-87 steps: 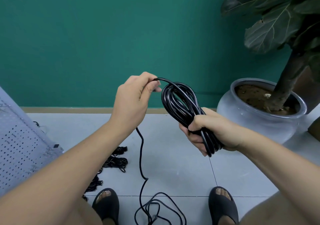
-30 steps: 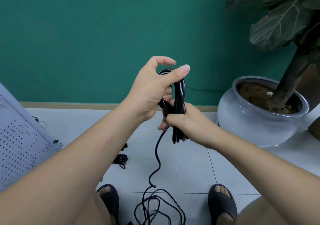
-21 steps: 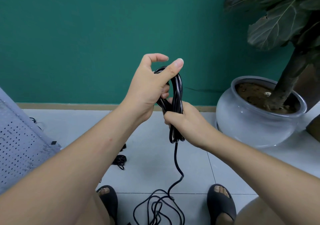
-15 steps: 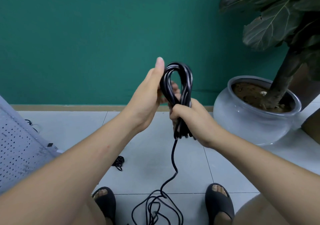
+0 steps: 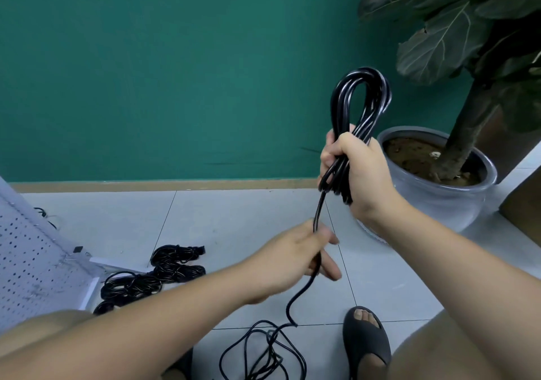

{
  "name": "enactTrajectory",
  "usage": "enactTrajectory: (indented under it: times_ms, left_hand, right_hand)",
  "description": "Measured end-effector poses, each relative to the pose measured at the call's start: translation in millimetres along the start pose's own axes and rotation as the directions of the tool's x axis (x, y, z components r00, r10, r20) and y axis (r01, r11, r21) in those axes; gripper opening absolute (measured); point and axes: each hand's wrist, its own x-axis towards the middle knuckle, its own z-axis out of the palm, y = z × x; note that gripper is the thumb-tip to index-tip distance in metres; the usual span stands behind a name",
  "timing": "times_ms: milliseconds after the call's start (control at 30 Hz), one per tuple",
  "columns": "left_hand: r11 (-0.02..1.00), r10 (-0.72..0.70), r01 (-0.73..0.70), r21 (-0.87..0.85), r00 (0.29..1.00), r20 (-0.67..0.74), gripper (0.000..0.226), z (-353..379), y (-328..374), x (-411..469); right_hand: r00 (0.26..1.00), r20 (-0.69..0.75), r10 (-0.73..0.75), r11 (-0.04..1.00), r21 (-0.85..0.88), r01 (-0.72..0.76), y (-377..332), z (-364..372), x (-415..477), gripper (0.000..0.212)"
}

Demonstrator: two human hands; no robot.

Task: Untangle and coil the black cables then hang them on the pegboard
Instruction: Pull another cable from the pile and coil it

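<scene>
Pale glossy floor tiles meet a teal wall; a perforated white pegboard leans at left. My right hand clamps the smooth black coil mid-length, its loop upright above my fingers. My left hand pinches its tail, which trails to the floor.

Pale tiled floor — black cable bundles lie near left, touching white pegboard; loose cable tangle near centre; grey plant pot far right — sandal w/ foot near right.
</scene>
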Motion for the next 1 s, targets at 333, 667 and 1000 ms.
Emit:
enactTrajectory:
  times_ms: [333, 667, 1000]
  left_hand:
    - [0.781, 0.227, -0.095, 0.618, 0.964, -0.139, 0.037, -1, 33, -23]
    - [0.637, 0.695, -0.390, 0.665, 0.664, -0.277, 0.030, -66, 53, -32]
    - [0.402, 0.754, -0.419, 0.814, 0.656, -0.035, 0.013, -100, 64, -41]
  right_hand:
    - [0.983, 0.001, -0.184, 0.864, -0.477, 0.162, 21, 2, 2, 0.034]
    - [0.918, 0.393, 0.052, 0.936, -0.339, 0.093, 33, 8, -22, 0.061]
    - [0.874, 0.479, 0.075, 0.774, -0.581, 0.252, 16, -4, -22, 0.052]
